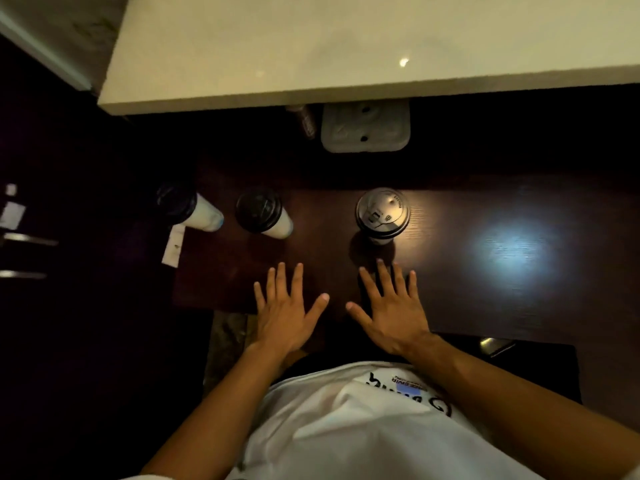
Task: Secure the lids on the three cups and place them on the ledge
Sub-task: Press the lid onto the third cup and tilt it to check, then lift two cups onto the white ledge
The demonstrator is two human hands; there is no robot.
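Three white paper cups stand on a dark wooden counter point(450, 289), each with a dark lid on top. The left cup point(194, 211) is in shadow near the counter's left end. A middle cup point(265, 216) stands just right of it. Further right, the third cup point(382, 216) catches the light on its lid. My left hand point(284, 313) lies flat on the counter, fingers spread, holding nothing. My right hand point(391, 313) is flat and spread too, its fingertips just short of the right cup. The pale ledge point(346, 46) runs across the top, above and behind the cups.
A grey moulded tray or carrier point(365, 128) sits under the ledge behind the cups, with a small dark object point(306, 121) to its left. A white slip of paper point(173, 247) hangs at the counter's left edge. A bright light spot point(509, 251) glares on the counter's right side.
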